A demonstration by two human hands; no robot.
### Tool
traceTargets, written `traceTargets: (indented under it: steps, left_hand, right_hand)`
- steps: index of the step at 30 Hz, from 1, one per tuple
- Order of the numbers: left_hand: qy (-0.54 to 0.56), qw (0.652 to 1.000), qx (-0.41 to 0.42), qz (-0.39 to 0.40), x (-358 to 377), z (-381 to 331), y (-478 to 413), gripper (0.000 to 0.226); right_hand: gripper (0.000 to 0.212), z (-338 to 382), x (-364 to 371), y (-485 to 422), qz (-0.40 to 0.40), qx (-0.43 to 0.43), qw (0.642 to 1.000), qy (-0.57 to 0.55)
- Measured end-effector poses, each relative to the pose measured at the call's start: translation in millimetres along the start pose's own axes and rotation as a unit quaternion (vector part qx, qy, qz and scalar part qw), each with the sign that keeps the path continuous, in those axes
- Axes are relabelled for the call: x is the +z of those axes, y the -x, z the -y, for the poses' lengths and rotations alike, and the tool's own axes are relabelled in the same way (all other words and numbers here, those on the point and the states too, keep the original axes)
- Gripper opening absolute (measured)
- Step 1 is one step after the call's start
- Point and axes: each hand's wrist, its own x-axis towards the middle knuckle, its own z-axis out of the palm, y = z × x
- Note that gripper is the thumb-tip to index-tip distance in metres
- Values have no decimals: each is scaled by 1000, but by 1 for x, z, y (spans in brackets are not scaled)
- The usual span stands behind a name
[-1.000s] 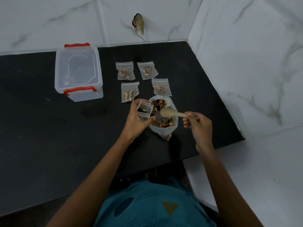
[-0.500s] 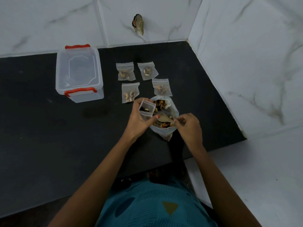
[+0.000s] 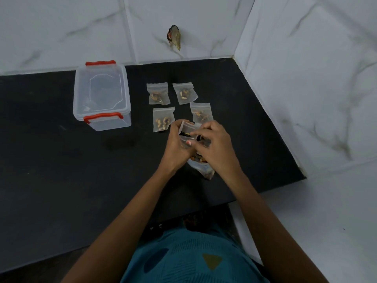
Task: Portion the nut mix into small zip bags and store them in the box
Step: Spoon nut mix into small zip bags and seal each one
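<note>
Item: one small zip bag, clear, mouth open, a few dark nuts inside, held above the counter in the left hand, whose fingers and thumb curled round its body. Right hand: fingers bent, tips at the bag's mouth; whether they pinched the rim or merely touched it could not be told. Item: one large nut mix bag, clear plastic, lying on the counter directly beneath both hands, mostly hidden by them, with its near end and some brown nuts showing. Items: four filled zip bags laid flat on the counter just beyond the hands, in two rows: rear left bag, rear right bag, front left bag, front right bag; the last lay just beside the right hand's knuckles. Item: one clear box, lid on, with red clasps at its near and far ends, standing well to the left of the bags, apart from them. Surface: black counter, set into a corner of white marbled tile wall. A small brownish fitting hung on the rear wall. The person wore a teal garment.
</note>
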Motion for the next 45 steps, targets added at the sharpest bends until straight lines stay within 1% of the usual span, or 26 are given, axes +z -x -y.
traceTargets:
  steps: [3, 6, 8, 9, 11, 13, 14, 17, 18, 19, 21, 22, 24, 26, 28, 30, 32, 35, 36, 38, 39, 40, 41, 42, 43, 45]
  left_hand:
    - [-12, 1000, 10, -9, 0, -2, -1, 59]
    - [-30, 999, 14, 23, -3, -2, 0, 70]
    - [-27, 998, 15, 51, -11, -4, 0, 75]
    - [-25, 998, 16, 60, -17, -6, 0, 71]
    - [-26, 997, 37, 65, -28, -11, -2, 47]
    - [-26, 996, 66, 51, -35, -19, -5, 23]
    - [-18, 997, 66, 41, -37, -23, -6, 19]
    - [48, 998, 41, -1, -39, -34, -9, 16]
    - [68, 997, 38, -10, -38, -36, -10, 14]
    - [75, 996, 39, -10, -38, -38, -10, 12]
    - [60, 997, 52, 3, -35, -41, -11, 11]
    - [63, 996, 55, 3, -33, -42, -11, 11]
    - [104, 993, 56, -13, -34, -43, -13, 3]
    - [103, 993, 56, -25, -35, -43, -15, 6]
    - [86, 995, 51, -15, -33, -44, -14, 2]
    - [95, 994, 41, -26, -29, -48, -13, 9]
    - [111, 993, 29, -40, -27, -52, -14, 13]
    - [124, 991, 8, -40, -26, -53, -15, 8]
    - [133, 990, 3, -39, -25, -54, -16, 7]
    - [148, 988, 1, -39, -24, -55, -17, 9]
    - [148, 988, 5, -38, -23, -55, -17, 9]
    - [140, 990, 11, -32, -22, -55, -17, 8]
    - [131, 991, 17, -22, -22, -55, -16, 7]
    - [127, 992, 17, -13, -21, -55, -16, 7]
    - [131, 991, 13, -11, -20, -55, -15, 9]
    - [131, 991, 7, -27, -20, -54, -15, 11]
  right_hand:
    - [24, -1, 0, -1, 22, 17, 999, 39]
    - [15, -4, -4, -2, 20, 31, 999, 33]
    - [11, -6, -10, -6, -1, 36, 999, 21]
    - [10, -8, -14, -7, -14, 32, 999, 16]
    - [14, -10, -21, -10, -31, 15, 999, 3]
    - [17, -11, -27, -12, -24, 2, 999, -35]
    - [17, -11, -30, -13, -8, -1, 998, -55]
    - [20, -9, -38, -16, 60, 24, 988, -139]
    - [20, -9, -39, -17, 65, 40, 982, -173]
    - [19, -9, -38, -18, 50, 54, 979, -188]
    - [18, -7, -36, -21, -7, 67, 984, -164]
    - [17, -6, -36, -21, -23, 69, 983, -169]
    - [15, -2, -36, -20, -10, 79, 972, -221]
    - [16, -1, -37, -20, 2, 78, 968, -237]
    - [24, -1, -37, -22, -18, 68, 972, -223]
    - [31, 1, -40, -24, -23, 75, 961, -264]
    - [28, 2, -40, -24, -4, 104, 942, -319]
    - [18, 0, -42, -25, 2, 119, 949, -292]
    - [16, -1, -44, -26, 11, 122, 944, -306]
    - [14, -1, -45, -27, 47, 151, 913, -376]
    - [14, -1, -44, -27, 51, 171, 904, -389]
    - [14, -1, -42, -27, 31, 180, 915, -361]
    - [14, -1, -40, -28, -10, 174, 941, -289]
    - [14, -3, -39, -29, -38, 160, 958, -235]
    - [13, -3, -40, -29, -40, 150, 960, -232]
    - [11, 1, -44, -28, 38, 148, 946, -285]
